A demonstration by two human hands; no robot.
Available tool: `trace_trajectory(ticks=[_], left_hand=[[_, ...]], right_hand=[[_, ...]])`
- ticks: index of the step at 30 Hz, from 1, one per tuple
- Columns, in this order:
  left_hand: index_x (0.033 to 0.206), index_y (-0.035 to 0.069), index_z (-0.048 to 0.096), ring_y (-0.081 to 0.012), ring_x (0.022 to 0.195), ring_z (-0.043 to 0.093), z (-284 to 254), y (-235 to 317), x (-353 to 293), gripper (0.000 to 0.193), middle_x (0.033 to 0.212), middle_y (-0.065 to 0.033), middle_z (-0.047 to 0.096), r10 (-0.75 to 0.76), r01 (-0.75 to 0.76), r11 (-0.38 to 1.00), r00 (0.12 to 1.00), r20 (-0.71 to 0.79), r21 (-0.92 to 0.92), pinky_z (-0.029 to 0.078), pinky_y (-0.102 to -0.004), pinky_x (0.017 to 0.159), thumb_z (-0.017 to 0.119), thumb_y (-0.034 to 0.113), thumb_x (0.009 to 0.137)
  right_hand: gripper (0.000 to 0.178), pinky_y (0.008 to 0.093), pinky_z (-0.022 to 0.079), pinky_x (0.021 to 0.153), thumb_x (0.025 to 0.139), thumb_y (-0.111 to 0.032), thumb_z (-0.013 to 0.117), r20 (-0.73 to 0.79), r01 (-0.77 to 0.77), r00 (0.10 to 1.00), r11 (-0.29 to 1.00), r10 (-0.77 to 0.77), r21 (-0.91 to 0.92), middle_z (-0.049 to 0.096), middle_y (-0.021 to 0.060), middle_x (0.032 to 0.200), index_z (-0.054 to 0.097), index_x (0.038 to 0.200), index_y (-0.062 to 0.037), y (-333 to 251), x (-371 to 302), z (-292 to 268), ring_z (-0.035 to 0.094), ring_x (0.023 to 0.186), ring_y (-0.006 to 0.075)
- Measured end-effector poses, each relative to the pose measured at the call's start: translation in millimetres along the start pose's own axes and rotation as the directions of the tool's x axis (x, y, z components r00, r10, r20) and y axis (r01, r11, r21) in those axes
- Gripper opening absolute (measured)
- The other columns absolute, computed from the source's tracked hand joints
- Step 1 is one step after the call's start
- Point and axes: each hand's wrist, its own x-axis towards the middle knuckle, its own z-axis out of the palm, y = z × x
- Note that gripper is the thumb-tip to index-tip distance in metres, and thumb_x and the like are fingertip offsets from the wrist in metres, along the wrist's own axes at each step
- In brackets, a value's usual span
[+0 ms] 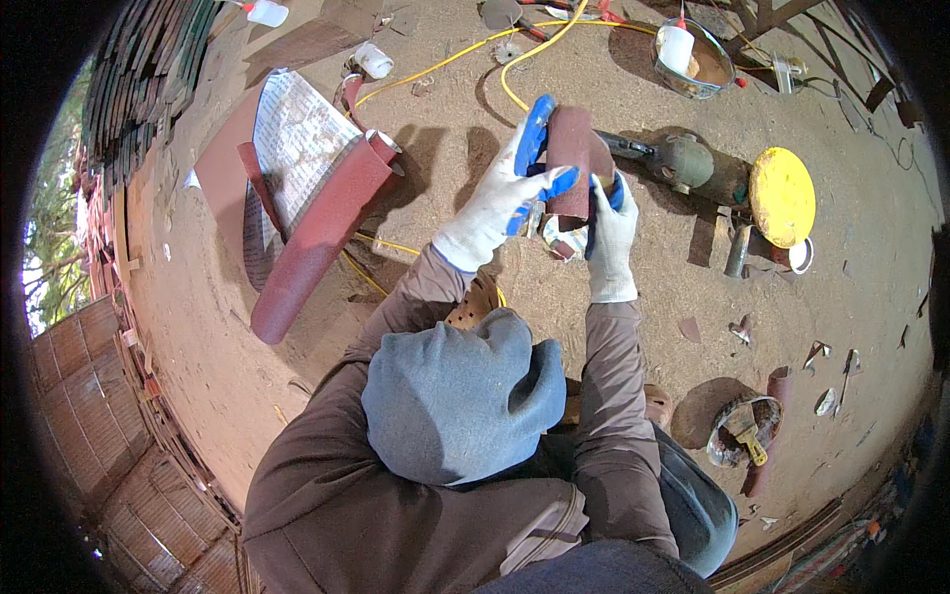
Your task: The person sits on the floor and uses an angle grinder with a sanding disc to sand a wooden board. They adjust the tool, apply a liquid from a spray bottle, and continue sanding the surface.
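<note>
holding a strip of sandpaper in two gloved hands

gripping with both hands, the person holds a reddish-brown sandpaper strip (571, 158) upright over the dusty ground (228, 327). the left hand (510, 193) wears a white glove with blue fingertips and is curled around the left side of the strip, one blue finger up along its edge. the right hand (611, 233) wears the same kind of glove and pinches the strip's right edge. just under the strip, between the two hands, sits a small crumpled shiny thing (too small to tell what it is). a power tool with a round yellow disc (782, 196) lies on the ground just past the hands. a big roll of red sandpaper (322, 228) lies to the left, partly unrolled. a yellow cable (515, 59) loops nearby. a small pot with a brush (742, 428) sits to the right.
</note>
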Motion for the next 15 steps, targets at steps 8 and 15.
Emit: trace_trajectory(ticks=[8, 15], left_hand=[[0.156, 0.003, 0.022, -0.0194, 0.126, 0.053, -7, -21, 5, 0.082, 0.149, -0.0130, 0.043, 0.042, -0.009, 0.903, 0.997, -0.067, 0.430, 0.049, -0.0314, 0.102, 0.070, 0.003, 0.090], [0.155, 0.004, 0.025, -0.0187, 0.123, 0.055, -5, -20, -4, 0.080, 0.145, -0.0135, 0.047, 0.192, -0.112, 0.852, 0.976, -0.106, 0.511, 0.051, -0.0319, 0.099, 0.072, 0.006, 0.089]], right_hand=[[0.038, 0.0294, 0.053, 0.087, 0.094, -0.012, 0.065, 0.092, -0.072, 0.994, 0.990, 0.061, 0.119, 0.067, 0.0089, 0.117, 0.060, 0.128, 0.0040, -10, -16, 24, 0.065, 0.102, 0.0151], [0.035, 0.0283, 0.052, 0.085, 0.096, -0.013, 0.064, 0.026, 0.015, 1.000, 0.996, -0.018, 0.085, 0.067, 0.0084, 0.115, 0.061, 0.125, 0.0048, -13, -25, 39, 0.064, 0.100, 0.0134]])
